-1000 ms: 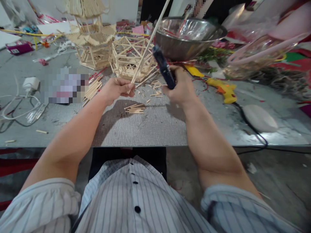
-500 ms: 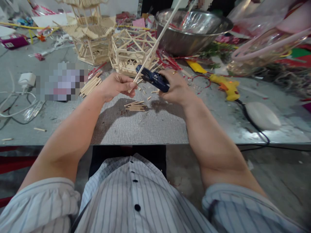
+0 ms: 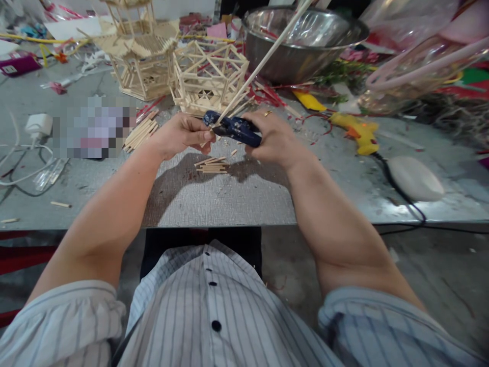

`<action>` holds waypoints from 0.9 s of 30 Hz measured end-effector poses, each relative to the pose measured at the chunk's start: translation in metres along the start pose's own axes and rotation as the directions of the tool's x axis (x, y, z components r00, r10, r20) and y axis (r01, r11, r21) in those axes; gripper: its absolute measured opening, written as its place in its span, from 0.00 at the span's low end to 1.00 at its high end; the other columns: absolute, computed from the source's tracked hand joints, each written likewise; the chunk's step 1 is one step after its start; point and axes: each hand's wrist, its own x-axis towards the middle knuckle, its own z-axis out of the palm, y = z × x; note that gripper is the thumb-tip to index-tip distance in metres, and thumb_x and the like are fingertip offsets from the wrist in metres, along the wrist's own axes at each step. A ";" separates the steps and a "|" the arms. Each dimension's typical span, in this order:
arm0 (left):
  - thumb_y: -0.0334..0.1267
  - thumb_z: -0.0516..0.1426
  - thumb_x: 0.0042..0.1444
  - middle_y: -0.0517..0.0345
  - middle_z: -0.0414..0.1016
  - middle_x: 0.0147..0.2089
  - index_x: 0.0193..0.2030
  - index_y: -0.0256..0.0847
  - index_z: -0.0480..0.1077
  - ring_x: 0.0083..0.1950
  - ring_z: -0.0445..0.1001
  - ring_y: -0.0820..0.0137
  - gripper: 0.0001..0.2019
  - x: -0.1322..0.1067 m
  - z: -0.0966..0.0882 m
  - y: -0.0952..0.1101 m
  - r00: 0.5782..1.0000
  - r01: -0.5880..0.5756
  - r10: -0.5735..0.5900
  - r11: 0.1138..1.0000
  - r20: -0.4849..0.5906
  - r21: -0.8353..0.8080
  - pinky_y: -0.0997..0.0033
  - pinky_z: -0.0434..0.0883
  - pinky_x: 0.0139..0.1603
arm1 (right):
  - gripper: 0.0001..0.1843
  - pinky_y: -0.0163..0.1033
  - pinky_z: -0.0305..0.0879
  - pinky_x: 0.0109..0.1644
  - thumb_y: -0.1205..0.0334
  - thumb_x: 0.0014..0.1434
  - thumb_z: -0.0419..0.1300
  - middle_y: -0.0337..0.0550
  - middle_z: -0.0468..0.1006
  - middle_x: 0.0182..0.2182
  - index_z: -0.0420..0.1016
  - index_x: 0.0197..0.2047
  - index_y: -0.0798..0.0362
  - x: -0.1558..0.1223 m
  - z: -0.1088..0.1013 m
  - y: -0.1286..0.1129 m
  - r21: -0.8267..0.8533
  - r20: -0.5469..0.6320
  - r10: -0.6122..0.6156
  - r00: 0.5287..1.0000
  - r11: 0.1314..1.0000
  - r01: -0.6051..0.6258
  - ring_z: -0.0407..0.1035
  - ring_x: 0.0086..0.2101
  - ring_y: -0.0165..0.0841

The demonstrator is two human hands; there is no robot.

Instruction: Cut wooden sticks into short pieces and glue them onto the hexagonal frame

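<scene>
Blue cutter lowered, tip now meeting stick

Grey table, bearing:
- tiered stick model, with an open stick frame just beside it
- steel bowl, behind
- yellow glue gun, lying flat
- white oval object, possibly a mouse
- white charger with cable, far left
- loose stick bundle

The long wooden stick runs off the top edge — so does the stick pagoda. A pixelated patch hides whatever lies on the tabletop there.
</scene>
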 end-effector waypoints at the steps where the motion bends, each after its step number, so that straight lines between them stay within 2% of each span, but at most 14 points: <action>1: 0.27 0.62 0.58 0.59 0.74 0.23 0.25 0.34 0.77 0.29 0.77 0.73 0.11 0.000 0.000 0.000 1.000 0.004 -0.004 1.000 -0.001 -0.004 0.68 0.78 0.42 | 0.37 0.54 0.65 0.63 0.65 0.51 0.61 0.43 0.72 0.60 0.66 0.65 0.40 0.000 0.000 -0.001 -0.003 0.005 0.015 1.000 1.000 -0.015 0.66 0.60 0.50; 3: 0.26 0.63 0.57 0.57 0.74 0.23 0.25 0.34 0.77 0.32 0.79 0.70 0.09 -0.001 0.000 0.000 0.999 0.029 -0.030 0.999 -0.016 -0.015 0.65 0.77 0.45 | 0.37 0.54 0.66 0.62 0.64 0.52 0.61 0.42 0.72 0.59 0.66 0.65 0.38 -0.001 -0.001 -0.001 -0.007 0.010 0.031 0.999 0.999 -0.031 0.65 0.60 0.50; 7: 0.24 0.65 0.53 0.57 0.73 0.24 0.26 0.34 0.77 0.37 0.81 0.65 0.06 -0.001 -0.001 -0.001 0.997 0.058 -0.060 0.998 -0.055 -0.034 0.63 0.76 0.48 | 0.35 0.55 0.66 0.61 0.64 0.52 0.61 0.43 0.73 0.58 0.67 0.65 0.40 -0.001 0.000 -0.001 0.004 0.004 0.013 1.000 1.000 -0.013 0.66 0.59 0.51; 12: 0.28 0.63 0.58 0.58 0.73 0.23 0.23 0.36 0.75 0.28 0.75 0.73 0.12 0.000 -0.003 -0.003 0.998 -0.025 0.024 1.000 0.058 0.011 0.68 0.75 0.41 | 0.36 0.53 0.66 0.62 0.64 0.50 0.61 0.47 0.74 0.59 0.68 0.64 0.47 0.000 0.001 0.001 0.000 -0.001 -0.016 1.000 1.000 0.016 0.68 0.58 0.49; 16: 0.31 0.65 0.56 0.60 0.73 0.23 0.24 0.36 0.74 0.28 0.74 0.74 0.10 0.002 -0.004 -0.005 0.997 -0.038 0.037 0.999 0.070 0.015 0.69 0.75 0.41 | 0.35 0.54 0.68 0.58 0.64 0.48 0.61 0.50 0.76 0.56 0.70 0.62 0.52 0.001 0.003 0.004 -0.019 -0.012 -0.050 0.999 0.999 0.050 0.70 0.55 0.51; 19: 0.32 0.66 0.55 0.62 0.73 0.23 0.26 0.36 0.73 0.29 0.74 0.75 0.09 0.003 -0.005 -0.007 0.995 -0.037 0.036 0.999 0.093 0.014 0.70 0.75 0.41 | 0.32 0.56 0.69 0.55 0.65 0.48 0.61 0.49 0.78 0.53 0.72 0.59 0.49 0.002 0.006 0.006 -0.013 -0.055 -0.072 0.996 0.997 0.071 0.72 0.53 0.52; 22: 0.31 0.65 0.55 0.60 0.73 0.22 0.24 0.35 0.72 0.26 0.72 0.76 0.11 0.004 -0.005 -0.009 0.990 -0.068 0.072 0.997 0.119 -0.036 0.72 0.74 0.37 | 0.31 0.56 0.69 0.56 0.65 0.47 0.61 0.48 0.79 0.53 0.74 0.57 0.48 0.002 0.008 0.004 -0.009 -0.060 -0.048 0.997 0.999 0.048 0.73 0.54 0.52; 24: 0.30 0.65 0.56 0.58 0.73 0.22 0.24 0.34 0.72 0.25 0.72 0.76 0.11 0.005 -0.004 -0.009 0.991 -0.076 0.081 0.996 0.104 -0.051 0.73 0.74 0.36 | 0.31 0.57 0.69 0.56 0.64 0.47 0.62 0.49 0.79 0.52 0.74 0.57 0.48 0.002 0.007 0.001 -0.021 -0.039 -0.022 0.999 1.000 0.021 0.73 0.53 0.52; 27: 0.30 0.63 0.58 0.61 0.72 0.23 0.28 0.33 0.74 0.27 0.73 0.77 0.08 0.005 -0.002 -0.009 0.998 -0.047 0.047 0.999 0.033 -0.006 0.73 0.74 0.39 | 0.29 0.56 0.70 0.55 0.63 0.48 0.61 0.48 0.80 0.51 0.75 0.56 0.47 0.002 0.007 -0.004 -0.035 -0.014 0.031 0.999 0.999 -0.031 0.74 0.51 0.52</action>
